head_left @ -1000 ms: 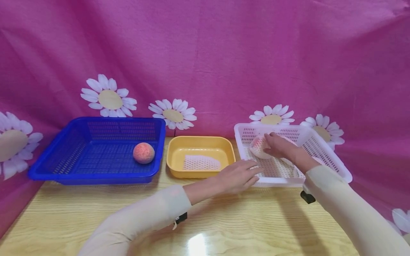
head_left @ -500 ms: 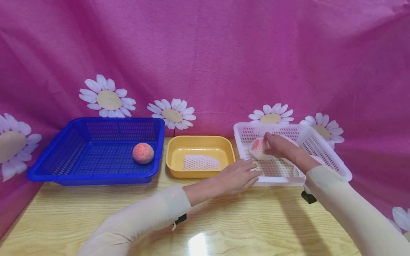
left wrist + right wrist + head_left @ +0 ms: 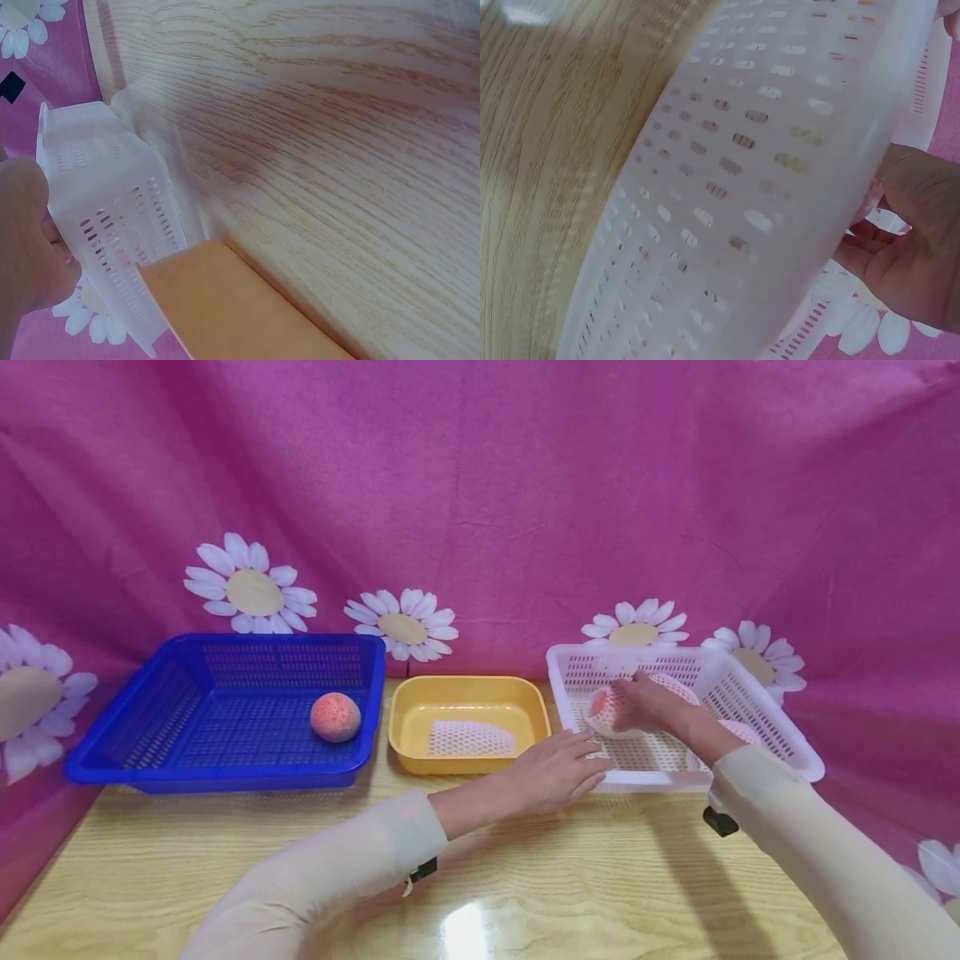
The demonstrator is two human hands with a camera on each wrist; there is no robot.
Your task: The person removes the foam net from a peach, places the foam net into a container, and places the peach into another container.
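Inside the white slotted basket my right hand grips a peach wrapped in a white foam net, near the basket's left side. In the right wrist view the basket wall hides most of that peach, with the curled fingers showing past the rim. Two more netted fruits lie behind and right of this hand, partly covered by the hand and forearm. My left hand is held flat with fingers extended at the basket's front left corner, holding nothing.
Left of the white basket stands a yellow tray with an empty foam net lying in it. Farther left, a blue basket contains one bare peach. A pink flowered cloth hangs behind the wooden table.
My right hand has shifted slightly over the netted peach, and its fingers have closed round it. More of the fruit behind the hand now shows. The left hand has stayed in place.
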